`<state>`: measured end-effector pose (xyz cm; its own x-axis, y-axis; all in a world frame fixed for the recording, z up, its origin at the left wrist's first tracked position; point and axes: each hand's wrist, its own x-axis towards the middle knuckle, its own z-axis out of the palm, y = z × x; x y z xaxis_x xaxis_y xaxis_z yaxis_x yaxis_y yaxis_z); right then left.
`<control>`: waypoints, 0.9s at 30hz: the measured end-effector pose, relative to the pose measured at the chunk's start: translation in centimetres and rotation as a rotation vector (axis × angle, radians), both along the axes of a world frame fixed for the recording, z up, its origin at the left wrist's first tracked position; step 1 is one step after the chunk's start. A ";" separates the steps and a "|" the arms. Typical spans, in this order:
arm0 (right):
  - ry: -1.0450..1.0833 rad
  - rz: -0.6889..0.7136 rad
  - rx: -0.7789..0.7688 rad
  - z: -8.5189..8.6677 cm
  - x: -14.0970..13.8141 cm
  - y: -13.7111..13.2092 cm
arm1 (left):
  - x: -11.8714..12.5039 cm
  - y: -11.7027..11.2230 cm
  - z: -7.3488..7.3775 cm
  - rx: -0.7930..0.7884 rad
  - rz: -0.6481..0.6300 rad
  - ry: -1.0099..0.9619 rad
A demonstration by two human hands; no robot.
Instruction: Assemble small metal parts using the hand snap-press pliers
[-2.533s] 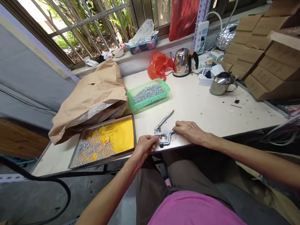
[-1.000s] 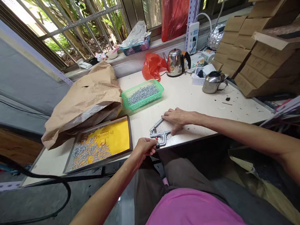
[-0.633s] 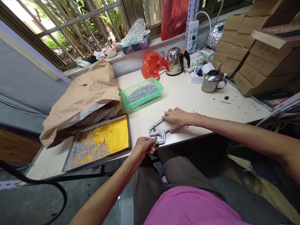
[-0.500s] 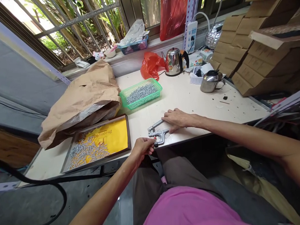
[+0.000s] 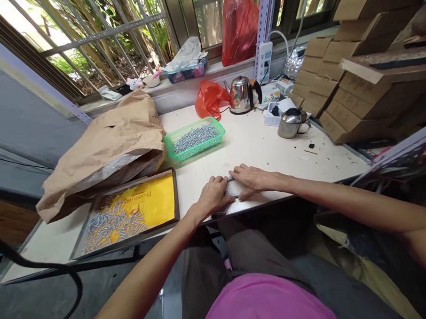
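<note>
Grey metal pliers point(image 5: 232, 192) lie at the table's front edge, mostly covered by my hands; the earlier view shows two long handles, a spring and a C-shaped jaw. My left hand point(image 5: 214, 195) is closed over the jaw end, its fingers curled across the tool. On the handle ends, my right hand point(image 5: 251, 180) grips with its thumb on the near side and its fingers on the far side. Left of my hands sits a dark-rimmed tray point(image 5: 176, 198) with a yellow sheet point(image 5: 158, 199) and many small metal pieces point(image 5: 113, 225).
Behind the tray a green basket point(image 5: 198, 153) holds more small metal pieces. A crumpled brown paper bag point(image 5: 106, 145) lies at left. Farther back stand a kettle point(image 5: 241, 96), a red plastic bag point(image 5: 210, 99) and a small metal pot point(image 5: 291, 123). Cardboard boxes point(image 5: 365, 91) are stacked at right.
My left hand has shifted from pinching near the jaw's near end to lying over the jaw. My right hand stays on the handles. The whole view has tilted slightly.
</note>
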<state>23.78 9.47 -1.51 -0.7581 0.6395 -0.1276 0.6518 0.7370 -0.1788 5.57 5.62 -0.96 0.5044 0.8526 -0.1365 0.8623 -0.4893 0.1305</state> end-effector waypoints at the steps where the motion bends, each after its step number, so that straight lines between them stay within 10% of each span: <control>1: -0.022 -0.010 -0.003 0.2 0.0 0.0 | 0.0 0.1 0.1 0.013 -0.010 0.014; 18: 0.044 -0.066 -0.001 -0.4 -0.3 -0.3 | 0.4 -0.7 -1.1 0.031 0.075 -0.086; 27: 0.132 -0.036 -0.036 -0.9 -0.2 4.5 | 1.6 -5.6 -6.0 0.273 0.025 -0.328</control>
